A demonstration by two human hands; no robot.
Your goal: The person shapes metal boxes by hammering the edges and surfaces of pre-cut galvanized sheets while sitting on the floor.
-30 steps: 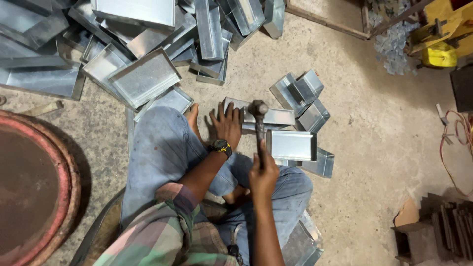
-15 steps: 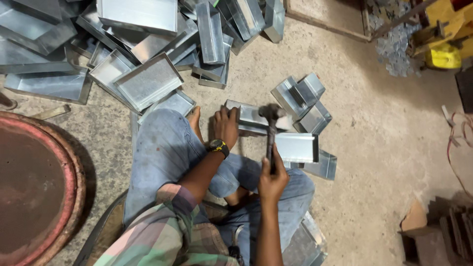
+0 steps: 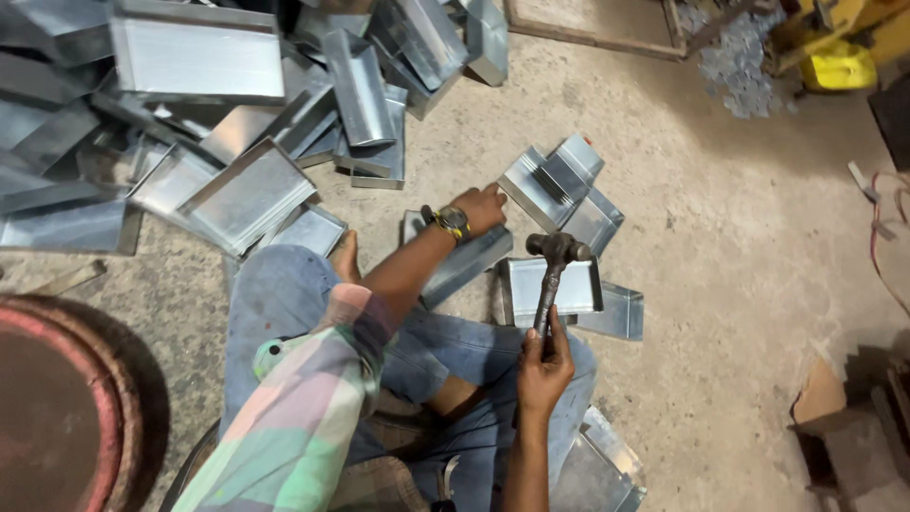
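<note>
Your left hand has left the flat tray in front of you and reached forward to the small folded trays. Your right hand has drawn back, hammer head lowered toward the open tray.

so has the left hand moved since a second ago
Yes. The left hand has reached outward from the tray by the knee to the folded metal pieces farther along the floor.

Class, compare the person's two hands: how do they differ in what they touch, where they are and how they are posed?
The right hand is closed round the handle of the dark metal hammer; the left hand lies on a folded grey sheet-metal piece. The right hand is drawn in near the knee; the left hand reaches far forward. Only the left arm wears a wristwatch. Both hands are bare.
</note>
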